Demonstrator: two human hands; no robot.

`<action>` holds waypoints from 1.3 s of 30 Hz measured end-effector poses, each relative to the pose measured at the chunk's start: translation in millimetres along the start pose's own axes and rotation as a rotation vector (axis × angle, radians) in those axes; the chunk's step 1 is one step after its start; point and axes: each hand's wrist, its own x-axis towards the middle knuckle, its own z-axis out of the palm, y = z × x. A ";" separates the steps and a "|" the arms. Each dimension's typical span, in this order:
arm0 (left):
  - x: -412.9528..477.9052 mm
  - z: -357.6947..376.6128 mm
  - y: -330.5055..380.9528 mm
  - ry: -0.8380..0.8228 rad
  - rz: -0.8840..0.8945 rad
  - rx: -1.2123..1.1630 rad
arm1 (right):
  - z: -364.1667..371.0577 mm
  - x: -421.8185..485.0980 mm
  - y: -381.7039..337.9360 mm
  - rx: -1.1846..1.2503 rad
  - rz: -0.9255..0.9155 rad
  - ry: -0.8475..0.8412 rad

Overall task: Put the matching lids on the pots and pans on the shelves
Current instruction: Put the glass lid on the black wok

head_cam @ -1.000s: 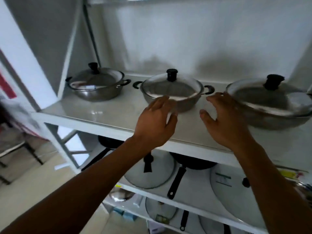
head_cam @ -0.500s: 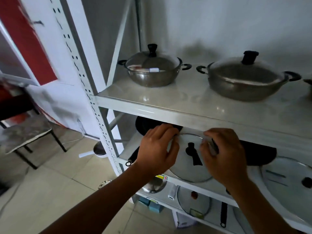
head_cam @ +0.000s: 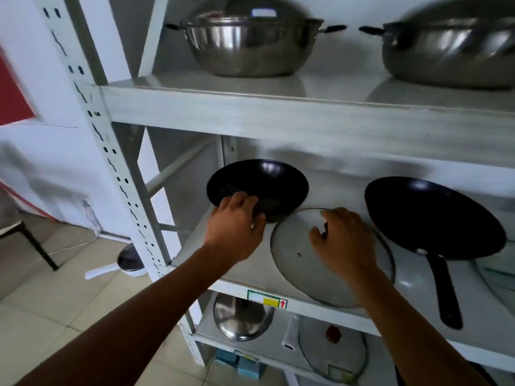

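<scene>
On the middle shelf [head_cam: 250, 271] a small black wok [head_cam: 267, 182] stands at the back left. My left hand [head_cam: 237, 229] curls its fingers over the wok's near rim. Just right of it a glass lid with a metal rim [head_cam: 295, 268] lies flat at the shelf's front edge. My right hand [head_cam: 344, 243] rests on top of this lid, fingers closed over its handle, which is hidden. A larger black frying pan [head_cam: 429, 213] sits to the right, its long handle [head_cam: 446, 296] pointing toward me.
Two lidded steel pots [head_cam: 250, 43] [head_cam: 451, 51] stand on the shelf above. Another glass lid [head_cam: 498, 274] shows at the far right. The lower shelf holds a steel lid [head_cam: 242, 316] and a red-knobbed glass lid [head_cam: 331, 349]. A perforated upright post [head_cam: 111, 162] flanks the left; a small pan [head_cam: 129, 260] lies on the floor.
My view and both hands dropped from the top shelf to the middle one. The left hand moved onto the wok's rim, and the right hand closed over the glass lid's handle.
</scene>
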 end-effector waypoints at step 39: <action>-58.5 58.5 -44.5 -0.245 -0.193 0.000 | 48.3 82.1 -72.6 0.143 0.010 0.044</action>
